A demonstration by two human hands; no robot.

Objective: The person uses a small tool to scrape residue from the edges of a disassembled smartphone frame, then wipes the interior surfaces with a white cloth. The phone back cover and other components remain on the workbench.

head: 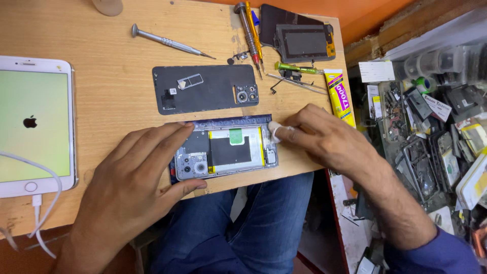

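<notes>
Near the front edge of the wooden worktop (111, 45), an opened phone (223, 152) is lying face down, its insides showing. The left hand (137, 177) is steadying it, fingers spread along its left end. The right hand (324, 139) is pinching what looks like a white wad (274, 130) against its right edge. The removed back cover (205, 89) is lying just behind.

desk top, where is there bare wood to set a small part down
Bare wood lies between the white tablet and the dark back cover, and along the top left above the silver screwdriver. The top right corner is crowded with tools, a screen part and the glue tube. Both hands cover the opened phone.
</notes>
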